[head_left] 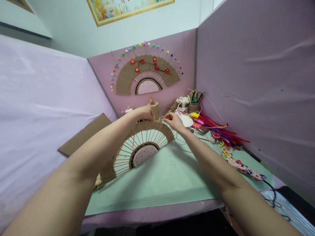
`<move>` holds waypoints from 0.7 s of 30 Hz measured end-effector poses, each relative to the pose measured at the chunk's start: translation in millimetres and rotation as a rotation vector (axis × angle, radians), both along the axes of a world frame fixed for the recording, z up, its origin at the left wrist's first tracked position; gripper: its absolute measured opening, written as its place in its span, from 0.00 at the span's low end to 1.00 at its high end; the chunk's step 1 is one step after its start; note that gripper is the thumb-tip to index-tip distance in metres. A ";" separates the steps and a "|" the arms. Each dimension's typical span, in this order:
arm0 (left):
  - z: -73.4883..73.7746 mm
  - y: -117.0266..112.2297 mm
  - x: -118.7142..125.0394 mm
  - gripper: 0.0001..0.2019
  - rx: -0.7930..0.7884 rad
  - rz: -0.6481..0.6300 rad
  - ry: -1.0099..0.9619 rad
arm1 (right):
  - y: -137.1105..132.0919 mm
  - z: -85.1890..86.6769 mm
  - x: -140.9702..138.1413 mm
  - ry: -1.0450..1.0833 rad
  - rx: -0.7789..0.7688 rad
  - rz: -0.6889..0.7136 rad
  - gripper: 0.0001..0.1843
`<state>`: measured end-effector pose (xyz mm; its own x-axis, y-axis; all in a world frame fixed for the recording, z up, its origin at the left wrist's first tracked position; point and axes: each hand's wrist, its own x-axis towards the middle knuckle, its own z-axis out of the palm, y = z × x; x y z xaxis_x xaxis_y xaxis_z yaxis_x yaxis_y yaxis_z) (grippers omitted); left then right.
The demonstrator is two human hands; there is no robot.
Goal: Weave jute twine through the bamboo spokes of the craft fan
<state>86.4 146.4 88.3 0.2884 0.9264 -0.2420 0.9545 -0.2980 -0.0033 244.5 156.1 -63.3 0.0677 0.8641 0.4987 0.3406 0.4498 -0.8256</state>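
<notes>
Two grips, left hand (146,113) and right hand (173,121), pinching one jute fan (147,129) | one wall fan (128,78)

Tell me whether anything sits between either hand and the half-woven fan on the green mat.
Nothing visible does. The left hand and right hand both meet the half-woven fan at its top rim; the twine spool stands behind them, out of the way.

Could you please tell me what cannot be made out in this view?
Head view, woven fan: its lower left end hides behind the left forearm.
Head view, left hand and right hand: what the fingers grip, too small to tell.
Head view, twine spool: partly behind the left hand.
Head view, framed picture: cut by the top edge.
</notes>
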 end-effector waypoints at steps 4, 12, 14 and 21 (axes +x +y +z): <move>-1.7 -2.9 -1.2 0.10 0.028 -0.021 -0.009 | -3.0 13.1 2.3 -0.043 0.056 -0.005 0.05; -2.4 -5.5 0.2 0.11 0.047 0.006 0.024 | 2.6 28.1 -7.1 -0.141 0.070 -0.063 0.03; -1.9 -5.7 0.9 0.11 0.042 0.007 0.023 | -3.6 25.0 -6.5 -0.153 0.062 -0.096 0.02; -1.5 -7.0 5.6 0.12 0.008 0.011 0.032 | -22.9 -2.3 -4.0 -0.110 -0.045 -0.122 0.04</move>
